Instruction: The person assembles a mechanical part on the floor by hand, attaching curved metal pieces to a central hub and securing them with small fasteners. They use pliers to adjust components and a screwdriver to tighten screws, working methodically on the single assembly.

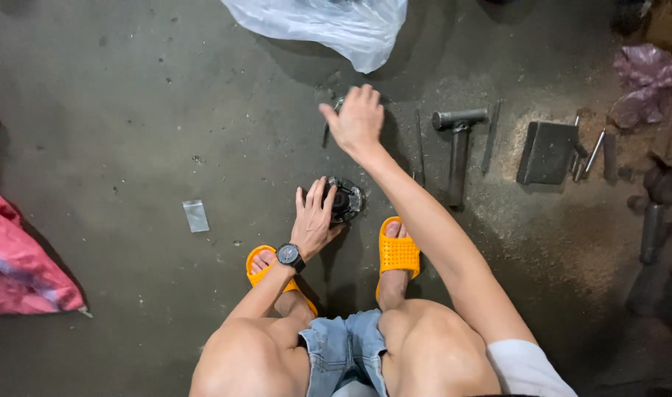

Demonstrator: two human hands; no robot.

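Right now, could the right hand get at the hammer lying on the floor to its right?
Probably yes. The right hand is stretched forward over small metal pieces, and the hammer lies just to its right on bare floor, nothing between them. The left hand rests on the round metal part.

The scene looks like a rough metalworking workshop, where work goes on at ground level on a stained, dark grey concrete floor (130,110) speckled with grit. Laid out on it are a heavy grey steel hammer (459,140), a dark rectangular metal block (548,151) sitting in a patch of pale sawdust-like filings (516,143), several thin steel rods (490,136) and a round black-and-silver machine part (345,198). A crumpled translucent white plastic bag (336,26) and a pink woven sack (19,265) lie at the edges, as loose shop clutter.
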